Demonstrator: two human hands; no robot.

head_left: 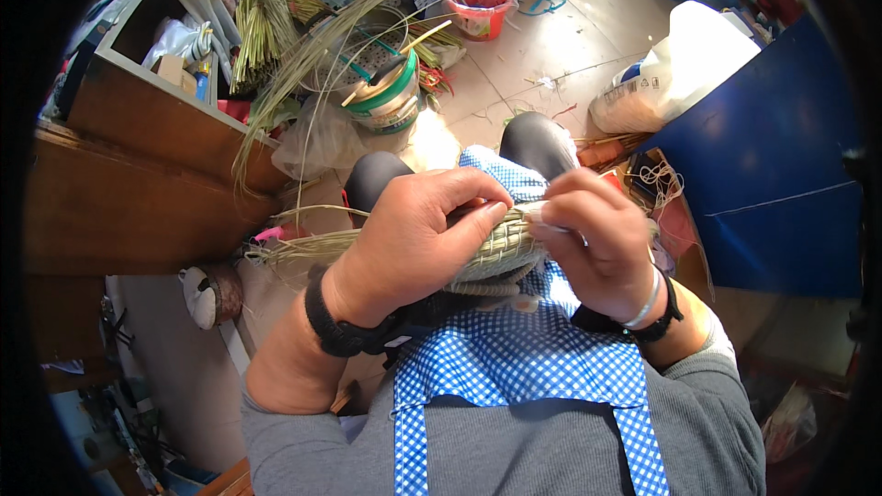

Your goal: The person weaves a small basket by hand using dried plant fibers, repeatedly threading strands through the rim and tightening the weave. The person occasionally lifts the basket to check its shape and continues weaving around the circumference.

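A woven straw piece point(503, 255), greenish-yellow with a rounded, coiled body, rests over my lap on a blue checked apron point(524, 349). My left hand point(404, 234) is closed on its upper edge, thumb and forefinger pinched together. Long loose straw strands point(317, 246) trail out from it to the left, beneath that hand. Just right of the pinch, my right hand point(606, 234) is closed at the weave's other end, its fingers slightly blurred. Something pale shows by its fingertips, but I cannot tell what it is.
Ahead stands a green-rimmed bucket point(386, 106) with tools across it, beside bundles of straw point(266, 28). Farther off is a red bucket point(480, 9). A wooden cabinet point(147, 165) flanks my left; a blue panel point(781, 165) and a white sack point(675, 69) stand right.
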